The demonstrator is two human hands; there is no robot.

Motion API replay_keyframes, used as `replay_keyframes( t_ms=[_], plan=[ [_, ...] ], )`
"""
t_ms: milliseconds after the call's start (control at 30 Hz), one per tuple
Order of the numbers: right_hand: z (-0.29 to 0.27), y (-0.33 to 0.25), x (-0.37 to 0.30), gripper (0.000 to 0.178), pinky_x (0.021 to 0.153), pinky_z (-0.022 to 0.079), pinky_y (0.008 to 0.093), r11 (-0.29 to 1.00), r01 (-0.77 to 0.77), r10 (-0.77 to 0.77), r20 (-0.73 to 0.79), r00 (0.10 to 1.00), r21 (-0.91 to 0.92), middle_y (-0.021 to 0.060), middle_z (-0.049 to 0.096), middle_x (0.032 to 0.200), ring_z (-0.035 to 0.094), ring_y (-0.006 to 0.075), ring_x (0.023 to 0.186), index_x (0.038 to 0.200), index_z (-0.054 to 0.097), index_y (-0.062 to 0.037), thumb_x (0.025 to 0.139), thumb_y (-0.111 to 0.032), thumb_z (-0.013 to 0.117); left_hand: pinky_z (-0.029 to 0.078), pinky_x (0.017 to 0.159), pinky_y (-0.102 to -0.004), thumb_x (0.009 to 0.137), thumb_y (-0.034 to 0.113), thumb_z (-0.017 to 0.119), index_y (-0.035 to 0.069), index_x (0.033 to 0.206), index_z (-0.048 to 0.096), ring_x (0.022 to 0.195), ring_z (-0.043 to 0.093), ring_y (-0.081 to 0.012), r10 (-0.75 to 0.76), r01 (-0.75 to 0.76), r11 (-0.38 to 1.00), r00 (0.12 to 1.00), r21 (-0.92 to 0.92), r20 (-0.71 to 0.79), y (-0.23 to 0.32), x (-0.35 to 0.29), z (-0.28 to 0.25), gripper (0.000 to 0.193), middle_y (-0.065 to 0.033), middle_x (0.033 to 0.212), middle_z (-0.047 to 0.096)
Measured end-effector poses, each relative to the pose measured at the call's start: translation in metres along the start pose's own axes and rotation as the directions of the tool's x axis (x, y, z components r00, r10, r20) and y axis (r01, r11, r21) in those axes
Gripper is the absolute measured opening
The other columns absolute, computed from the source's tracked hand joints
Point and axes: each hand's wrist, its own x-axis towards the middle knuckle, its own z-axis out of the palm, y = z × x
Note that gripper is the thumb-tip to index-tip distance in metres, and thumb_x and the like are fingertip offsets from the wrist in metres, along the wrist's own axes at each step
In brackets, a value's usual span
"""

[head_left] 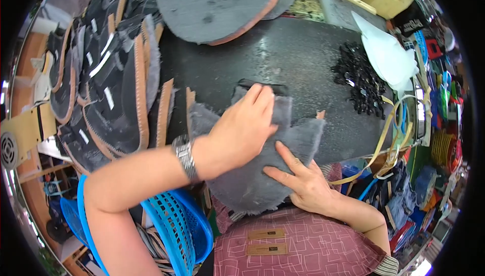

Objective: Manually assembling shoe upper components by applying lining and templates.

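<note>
A grey, fuzzy-faced cut piece [247,190], like a boot upper lining with tan edging at its tips, lies across the near edge of the black worktop and my lap. My left hand [240,127], with a metal watch [184,157] at the wrist, is closed and pressed down on the piece's upper flap. Whatever its fingers pinch is hidden. Just beyond them a black strip [278,88] shows at the flap's end. My right hand [308,185] rests on the right side of the piece, two fingers stretched out and apart.
Dark pieces with tan stitched edges [113,104] are piled at the left. Small black pieces [359,81] lie in a heap at the right, beside a pale sheet [386,56]. A round grey pad [217,5] stands at the back. A blue basket [172,230] is below left.
</note>
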Motion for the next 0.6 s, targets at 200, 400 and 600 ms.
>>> replay_keyframes(
  t_ms=[200,400,600],
  plan=[
    [-0.007,0.033,-0.003,0.070,0.099,0.034,0.0472,0.910,0.224,-0.207,0.085,0.975,-0.348,0.0137,0.037,0.138,0.042,0.0320,0.122,0.128,0.048,-0.0171,0.062,-0.024,0.070,0.021,0.107,-0.0477,0.077,0.045,0.060,0.002,0.135,0.037,0.133,0.023,-0.0387,0.054,-0.054,0.998,0.999,-0.028,-0.007,-0.005,-0.023,0.009,0.076,-0.0215,0.141,0.030],
    [0.011,0.030,-0.020,0.060,0.096,0.030,0.0585,0.740,0.051,-0.122,-0.060,0.991,-0.671,0.0133,0.039,0.136,0.033,0.0339,0.127,0.129,0.047,-0.0199,0.073,-0.032,0.063,0.022,0.102,-0.0579,0.075,0.047,0.062,0.021,0.128,0.049,0.130,0.029,-0.0381,0.079,-0.077,0.997,0.994,0.020,-0.076,-0.003,-0.023,0.010,0.060,-0.0187,0.138,0.036],
    [-0.022,0.005,0.021,0.029,0.088,0.045,0.0447,0.659,0.531,-0.655,-0.059,0.754,-0.532,0.0074,0.058,0.116,0.058,0.0298,0.101,0.107,0.065,-0.0168,0.079,-0.023,0.058,0.038,0.094,-0.0440,0.083,0.016,0.059,0.010,0.086,0.068,0.110,0.052,-0.0297,-0.131,-0.058,0.946,0.833,-0.319,-0.538,-0.041,-0.037,-0.036,0.012,-0.0145,0.110,0.059]
  ],
)
